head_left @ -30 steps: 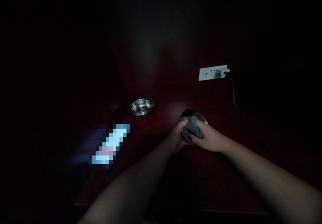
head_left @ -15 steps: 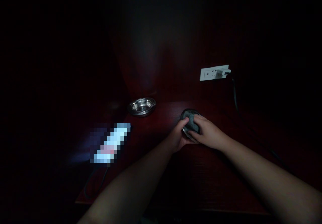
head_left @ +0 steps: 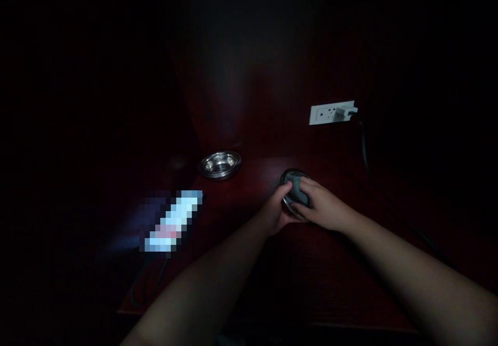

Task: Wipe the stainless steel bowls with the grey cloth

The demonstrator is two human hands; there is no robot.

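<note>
The scene is very dark. My left hand (head_left: 275, 212) grips the near-left rim of a small steel bowl (head_left: 288, 205) tilted toward me on a dark red wooden table (head_left: 311, 268). My right hand (head_left: 323, 208) is closed on a grey cloth (head_left: 295, 190) and presses it into the bowl's inside. Most of the bowl is hidden behind the cloth and my fingers. A second steel bowl (head_left: 219, 164), or a small stack, stands apart to the left.
A lit phone screen (head_left: 173, 222), blurred out, lies at the left with a dark cable (head_left: 150, 284) looping off its near end. A white wall socket (head_left: 330, 113) holds a plug; its cord (head_left: 363, 146) runs down to the right. The table's front edge is near.
The grey cloth has shifted up and further into the held bowl, covering more of its shiny rim. Both hands stay in nearly the same place.
</note>
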